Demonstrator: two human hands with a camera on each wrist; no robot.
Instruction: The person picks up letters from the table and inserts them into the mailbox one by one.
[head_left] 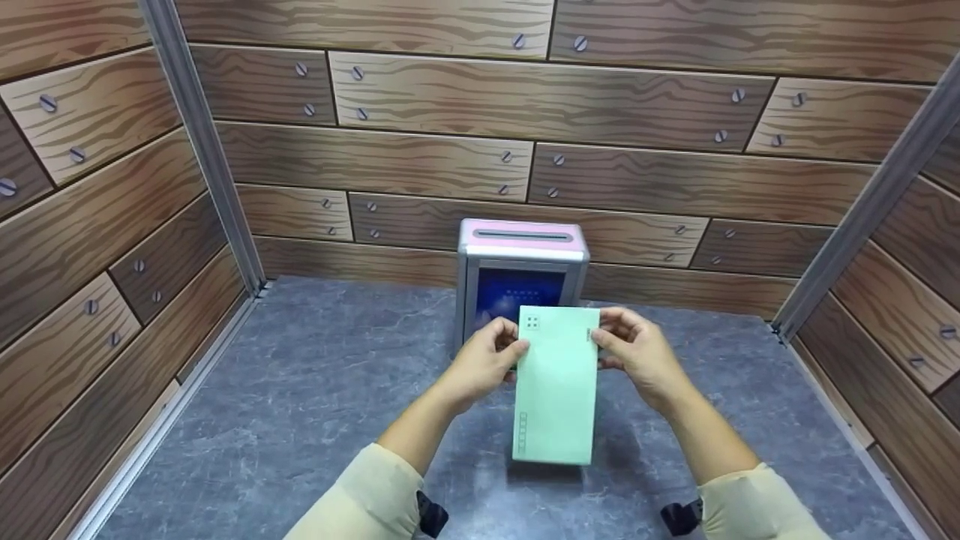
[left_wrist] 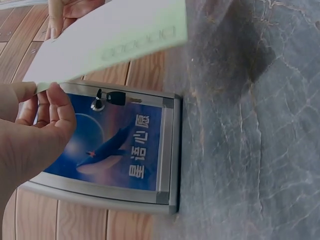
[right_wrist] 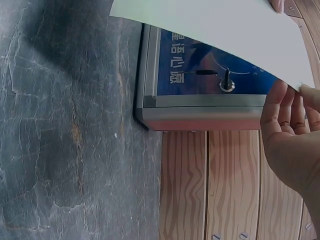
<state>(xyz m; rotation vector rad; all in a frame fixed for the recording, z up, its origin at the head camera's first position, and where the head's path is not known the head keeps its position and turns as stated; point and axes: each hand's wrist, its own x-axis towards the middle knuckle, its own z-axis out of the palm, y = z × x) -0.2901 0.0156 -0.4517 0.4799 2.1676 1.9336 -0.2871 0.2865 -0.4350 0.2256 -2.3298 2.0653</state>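
Both hands hold a pale green envelope [head_left: 556,390] lengthwise, raised over the table in front of the box. The left hand [head_left: 486,356] pinches its left edge near the top between thumb and fingers. At the opposite edge, the right hand [head_left: 637,352] pinches it the same way. Printed squares run along the envelope's lower left side. Behind it stands a silver-framed box [head_left: 523,255] with a pink top and a slot [head_left: 523,235] in that top. Its blue front panel [left_wrist: 120,145] shows a whale picture, partly hidden by the envelope in the head view.
Keys [left_wrist: 116,98] hang from a lock on the box's front. The box stands on a grey marbled table [head_left: 337,405] close to the back wood-patterned wall [head_left: 420,165]. Side walls with metal corner posts [head_left: 206,142] enclose the table left and right.
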